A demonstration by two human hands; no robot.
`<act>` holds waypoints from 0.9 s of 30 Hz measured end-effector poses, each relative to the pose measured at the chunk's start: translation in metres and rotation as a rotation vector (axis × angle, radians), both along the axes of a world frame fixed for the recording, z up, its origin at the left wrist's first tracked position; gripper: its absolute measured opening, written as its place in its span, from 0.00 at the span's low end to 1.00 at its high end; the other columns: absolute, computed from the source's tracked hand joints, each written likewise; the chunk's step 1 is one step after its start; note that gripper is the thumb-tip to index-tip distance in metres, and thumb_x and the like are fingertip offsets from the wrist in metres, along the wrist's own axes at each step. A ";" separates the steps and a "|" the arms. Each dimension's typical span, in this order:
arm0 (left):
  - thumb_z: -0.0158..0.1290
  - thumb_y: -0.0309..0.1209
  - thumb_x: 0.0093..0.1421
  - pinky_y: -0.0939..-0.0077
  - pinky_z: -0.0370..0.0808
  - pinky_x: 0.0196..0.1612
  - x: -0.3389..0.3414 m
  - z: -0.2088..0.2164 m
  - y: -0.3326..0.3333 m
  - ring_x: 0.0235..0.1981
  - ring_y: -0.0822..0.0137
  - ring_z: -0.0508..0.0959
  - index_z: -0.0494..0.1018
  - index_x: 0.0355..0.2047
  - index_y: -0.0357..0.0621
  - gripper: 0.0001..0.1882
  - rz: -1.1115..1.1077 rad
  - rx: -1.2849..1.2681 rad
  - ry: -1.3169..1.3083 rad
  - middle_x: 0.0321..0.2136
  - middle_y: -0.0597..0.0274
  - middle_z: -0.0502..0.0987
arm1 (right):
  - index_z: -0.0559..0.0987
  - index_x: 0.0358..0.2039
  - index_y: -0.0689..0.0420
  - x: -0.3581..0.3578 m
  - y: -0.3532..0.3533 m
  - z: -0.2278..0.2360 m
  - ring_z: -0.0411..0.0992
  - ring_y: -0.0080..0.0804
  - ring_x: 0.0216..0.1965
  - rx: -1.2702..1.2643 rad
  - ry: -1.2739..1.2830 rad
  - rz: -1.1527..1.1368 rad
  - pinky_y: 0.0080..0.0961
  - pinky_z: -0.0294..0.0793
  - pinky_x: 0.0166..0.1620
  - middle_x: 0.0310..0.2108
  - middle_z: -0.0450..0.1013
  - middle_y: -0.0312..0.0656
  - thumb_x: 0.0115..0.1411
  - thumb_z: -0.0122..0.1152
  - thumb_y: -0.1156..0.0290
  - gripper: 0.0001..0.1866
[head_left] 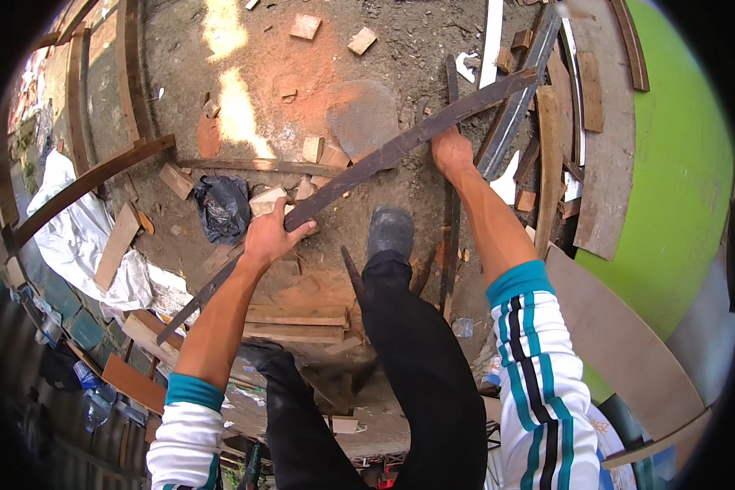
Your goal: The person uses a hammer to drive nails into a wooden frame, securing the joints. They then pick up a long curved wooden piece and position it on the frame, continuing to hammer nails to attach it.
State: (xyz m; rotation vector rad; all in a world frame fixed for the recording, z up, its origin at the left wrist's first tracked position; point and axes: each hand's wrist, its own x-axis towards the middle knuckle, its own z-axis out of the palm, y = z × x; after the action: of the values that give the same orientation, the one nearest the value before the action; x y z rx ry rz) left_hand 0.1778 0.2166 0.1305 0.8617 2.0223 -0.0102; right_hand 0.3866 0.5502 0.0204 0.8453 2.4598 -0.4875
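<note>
A long dark-brown wooden plank (396,149) slants across in front of me, its near end low on the left and its far end up on the right. My left hand (271,233) is closed round its near end, with the thumb pointing right. Farther along, my right hand (452,152) is closed on the plank's lower edge, most of its fingers hidden. A thinner dark strip (200,300) emerges below my left hand; I cannot tell whether it joins the plank. Near my right hand, another narrow dark board (451,220) runs lengthwise on the ground.
Around my boot (390,233) lie several wood offcuts (305,27). A black plastic bag (222,207) and white cloth (77,233) are at left. Long boards (549,155) and a green panel (678,163) line the right. Stacked planks (296,315) lie between my legs.
</note>
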 end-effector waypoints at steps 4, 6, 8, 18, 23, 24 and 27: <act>0.59 0.60 0.57 0.53 0.79 0.34 0.003 -0.022 -0.023 0.29 0.42 0.82 0.64 0.55 0.38 0.40 0.028 0.062 -0.031 0.24 0.39 0.80 | 0.74 0.47 0.61 -0.004 -0.005 -0.042 0.73 0.49 0.46 0.286 0.182 -0.020 0.43 0.72 0.49 0.44 0.74 0.51 0.63 0.50 0.72 0.14; 0.60 0.58 0.56 0.54 0.79 0.34 0.003 -0.025 -0.025 0.29 0.41 0.82 0.64 0.55 0.40 0.39 0.036 0.109 -0.080 0.25 0.40 0.80 | 0.74 0.45 0.60 0.013 0.008 -0.064 0.73 0.46 0.46 0.400 0.162 0.088 0.44 0.71 0.50 0.43 0.72 0.48 0.63 0.51 0.71 0.12; 0.62 0.56 0.56 0.54 0.79 0.35 0.000 -0.023 -0.030 0.29 0.41 0.82 0.64 0.55 0.41 0.38 0.065 0.163 -0.106 0.25 0.40 0.80 | 0.73 0.43 0.58 0.008 0.019 -0.062 0.75 0.43 0.43 0.419 0.076 0.251 0.45 0.73 0.47 0.40 0.70 0.46 0.61 0.53 0.70 0.10; 0.61 0.56 0.56 0.53 0.79 0.37 -0.024 0.041 -0.068 0.32 0.43 0.83 0.63 0.57 0.44 0.39 0.021 0.232 0.026 0.29 0.42 0.81 | 0.78 0.37 0.60 0.010 0.026 0.012 0.76 0.48 0.40 0.238 0.405 0.020 0.45 0.72 0.43 0.32 0.76 0.51 0.65 0.56 0.59 0.15; 0.59 0.58 0.57 0.53 0.78 0.38 -0.056 0.089 -0.114 0.32 0.41 0.82 0.63 0.58 0.46 0.38 -0.051 0.047 0.105 0.29 0.42 0.82 | 0.78 0.34 0.61 -0.022 -0.008 0.073 0.75 0.42 0.33 -0.030 0.518 -0.561 0.40 0.71 0.38 0.30 0.76 0.49 0.65 0.60 0.53 0.20; 0.59 0.58 0.57 0.52 0.78 0.38 -0.060 0.099 -0.130 0.32 0.41 0.82 0.63 0.58 0.46 0.38 -0.048 0.038 0.130 0.29 0.42 0.82 | 0.77 0.31 0.61 -0.028 -0.019 0.087 0.73 0.37 0.27 -0.161 0.584 -0.702 0.35 0.70 0.32 0.24 0.74 0.45 0.66 0.58 0.53 0.21; 0.58 0.60 0.57 0.51 0.79 0.37 -0.071 0.125 -0.163 0.32 0.41 0.82 0.64 0.57 0.48 0.37 -0.065 0.085 0.130 0.29 0.42 0.82 | 0.77 0.33 0.63 0.010 -0.041 0.080 0.70 0.34 0.23 -0.164 0.710 -1.055 0.32 0.67 0.29 0.23 0.72 0.43 0.66 0.58 0.53 0.22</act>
State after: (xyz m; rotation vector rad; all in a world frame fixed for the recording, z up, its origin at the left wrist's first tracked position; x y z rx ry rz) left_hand 0.1064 0.0535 0.2554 1.0022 2.1280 -0.0174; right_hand 0.3971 0.5095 0.1005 2.1640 2.2463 -1.5337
